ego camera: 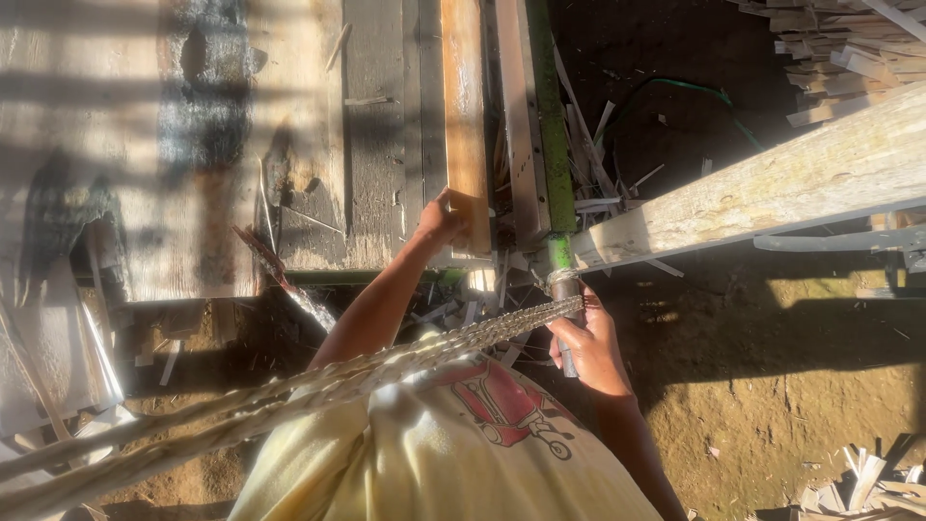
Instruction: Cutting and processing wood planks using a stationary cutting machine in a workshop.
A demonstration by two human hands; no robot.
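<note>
I look straight down over my pale yellow shirt (453, 453). My left hand (442, 218) presses its fingers against the near end of an orange-brown wooden board (465, 125) on a weathered table. My right hand (590, 349) is closed around a metal handle (567, 359) at the foot of a green bar (550, 116). A thick braided straw-coloured rope (289, 394) runs from the lower left up to that handle, ending beside my right hand.
A worn wooden table top (174, 145) fills the upper left. A long pale plank (772, 188) slants across the right. Split wood strips lie under the table end (598, 164), at the top right (849, 48) and bottom right (868, 482). Bare earth floor (772, 386) on the right.
</note>
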